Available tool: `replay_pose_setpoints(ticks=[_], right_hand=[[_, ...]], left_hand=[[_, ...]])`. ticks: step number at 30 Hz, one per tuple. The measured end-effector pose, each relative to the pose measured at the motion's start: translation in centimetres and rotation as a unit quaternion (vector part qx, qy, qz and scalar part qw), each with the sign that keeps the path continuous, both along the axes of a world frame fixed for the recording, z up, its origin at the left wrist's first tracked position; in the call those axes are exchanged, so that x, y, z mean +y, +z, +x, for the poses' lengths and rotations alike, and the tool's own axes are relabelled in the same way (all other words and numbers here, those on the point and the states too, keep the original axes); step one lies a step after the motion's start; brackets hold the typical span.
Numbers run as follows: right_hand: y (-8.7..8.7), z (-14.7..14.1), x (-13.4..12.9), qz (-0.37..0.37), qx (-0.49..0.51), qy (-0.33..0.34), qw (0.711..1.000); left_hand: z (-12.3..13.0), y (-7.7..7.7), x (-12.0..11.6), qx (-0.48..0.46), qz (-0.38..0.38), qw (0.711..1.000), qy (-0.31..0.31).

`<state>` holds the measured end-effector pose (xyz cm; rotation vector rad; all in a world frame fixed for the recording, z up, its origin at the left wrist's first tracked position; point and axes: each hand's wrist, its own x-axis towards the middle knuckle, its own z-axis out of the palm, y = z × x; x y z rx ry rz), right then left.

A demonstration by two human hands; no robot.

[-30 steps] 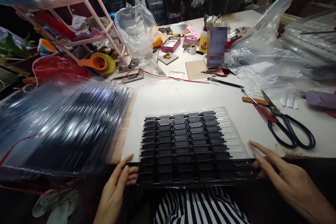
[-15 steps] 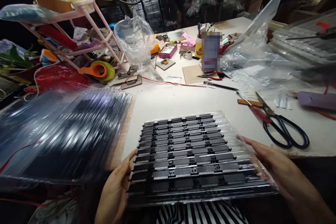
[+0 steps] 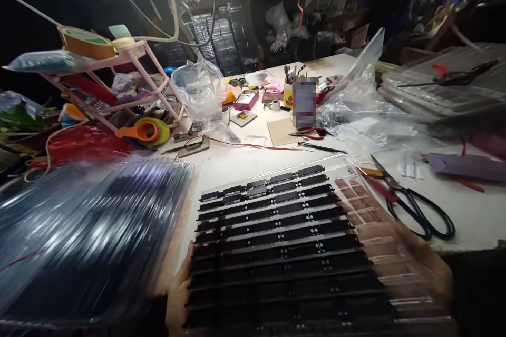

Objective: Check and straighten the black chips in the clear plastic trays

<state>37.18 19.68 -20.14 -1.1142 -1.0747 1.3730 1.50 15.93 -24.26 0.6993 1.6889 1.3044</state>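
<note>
I hold a clear plastic tray (image 3: 343,164) low in front of me. Rows of black, comb-pinned parts resembling connectors (image 3: 272,242) fill most of it. My left hand (image 3: 178,297) grips the tray's left edge, its fingertips mostly hidden. At the other end, my right hand (image 3: 419,258) supports the tray from below; its fingers show through the clear plastic. Close beyond the right hand lie black-handled scissors (image 3: 438,213). Left of the tray is a stack of similar clear trays (image 3: 98,231), blurred by motion, with dark contents.
A pink rack (image 3: 158,79) holding tape and bags stands at the back left. Pliers (image 3: 310,132), a yellow cup (image 3: 288,96) and a tan board (image 3: 279,131) sit farther back on the white table (image 3: 237,160). Plastic bags (image 3: 367,116) and more clear trays (image 3: 443,84) occupy the right.
The tray has come up and tilted, its far edge higher. My right hand has shifted from the tray's right edge to underneath that end. The view has also tipped upward slightly.
</note>
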Motion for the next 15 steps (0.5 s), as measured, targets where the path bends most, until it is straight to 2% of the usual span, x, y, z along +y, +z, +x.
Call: replay_pose_setpoints(ticks=[4, 7, 11, 15], right_hand=[[0.3, -1.2, -0.1, -0.047, 0.083, -0.011, 0.995], [-0.8, -2.1, 0.8, -0.069, 0.104, -0.021, 0.992], [-2.8, -3.0, 1.9, -0.058, 0.102, -0.018, 0.993], [-4.0, -3.3, 1.8, -0.034, 0.081, -0.029, 0.996]], left_hand=[[-0.4, -0.6, 1.0, -0.011, -0.006, 1.000, -0.019], [-0.4, -0.4, 1.0, -0.027, -0.021, 0.999, -0.027], [0.6, 1.1, 0.6, -0.052, -0.035, 0.997, -0.035], [1.6, 2.6, 0.7, -0.073, -0.065, 0.995, -0.024]])
